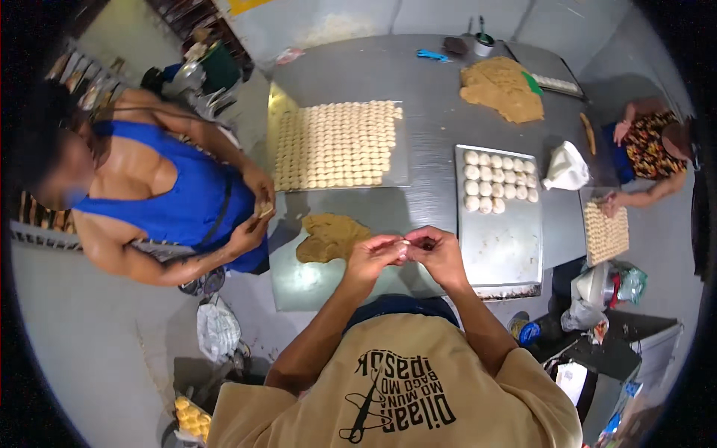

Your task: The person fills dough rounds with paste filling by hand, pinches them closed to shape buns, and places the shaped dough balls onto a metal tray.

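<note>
Both of my hands meet above the near edge of the steel table (299, 291), pinching a small pale piece of dough (403, 247) between them. My left hand (372, 261) has its fingers closed on one side of it, and my right hand (435, 257) grips it from the other. Just left of them lies a flattened brown mound of filling or dough (328, 237). Beyond it sits a tray packed with rows of small shaped pieces (332, 145). Right of my hands, a metal tray (499, 250) holds several round white dough balls (497, 179).
Co-workers stand at left (168, 194) and right (653, 145); the left one holds a small piece. Another brown mound (500, 89), a white bag (565, 166) and a tray of small pieces (607, 235) are on the table's right. Bags (218, 328) and clutter lie below both sides.
</note>
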The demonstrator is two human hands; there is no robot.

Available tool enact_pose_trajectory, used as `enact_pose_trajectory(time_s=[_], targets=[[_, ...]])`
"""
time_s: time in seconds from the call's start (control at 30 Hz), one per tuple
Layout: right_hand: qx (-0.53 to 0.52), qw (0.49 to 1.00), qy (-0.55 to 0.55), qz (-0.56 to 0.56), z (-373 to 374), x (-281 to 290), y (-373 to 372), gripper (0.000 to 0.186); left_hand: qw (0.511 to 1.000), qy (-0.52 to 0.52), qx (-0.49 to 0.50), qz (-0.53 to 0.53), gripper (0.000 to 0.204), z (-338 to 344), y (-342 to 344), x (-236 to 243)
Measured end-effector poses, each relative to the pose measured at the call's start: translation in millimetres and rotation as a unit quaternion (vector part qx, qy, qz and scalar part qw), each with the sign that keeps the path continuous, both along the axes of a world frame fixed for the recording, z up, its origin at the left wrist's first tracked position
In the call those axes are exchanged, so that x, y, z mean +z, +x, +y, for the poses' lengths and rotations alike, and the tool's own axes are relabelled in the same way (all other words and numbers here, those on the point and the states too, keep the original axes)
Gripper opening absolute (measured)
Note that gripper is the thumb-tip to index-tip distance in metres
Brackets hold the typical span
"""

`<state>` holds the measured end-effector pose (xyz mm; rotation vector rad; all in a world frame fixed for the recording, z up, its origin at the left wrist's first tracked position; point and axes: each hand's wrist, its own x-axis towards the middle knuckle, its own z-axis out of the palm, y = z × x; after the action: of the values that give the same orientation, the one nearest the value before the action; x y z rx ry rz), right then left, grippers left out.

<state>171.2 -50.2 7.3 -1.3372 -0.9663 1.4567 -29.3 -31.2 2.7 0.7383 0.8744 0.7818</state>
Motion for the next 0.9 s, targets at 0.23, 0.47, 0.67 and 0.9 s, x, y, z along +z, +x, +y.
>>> enact_pose_trajectory(time_s=[0.23,0.47,0.67,0.9], targets=[[0.103,0.994,-0.017,-0.042,-8,-45,-26,0.033,0.996,-0.049,0.064,0.049,0.024,-42,-32,-25],[0.216,0.932,0.064,-0.286,16,-104,-31,0.038,0.966,-0.047,0.166,0.191,0.025,-82,-125,-80],[0.173,0.867,0.195,-0.424,16,-141,-61,0.05,0.943,-0.126,0.288,0.108,0.025,-106,-162,-80],[0.176,0.832,0.275,-0.447,9,-153,-107,0.048,0.96,-0.134,0.207,0.13,0.034,-97,-169,-86]])
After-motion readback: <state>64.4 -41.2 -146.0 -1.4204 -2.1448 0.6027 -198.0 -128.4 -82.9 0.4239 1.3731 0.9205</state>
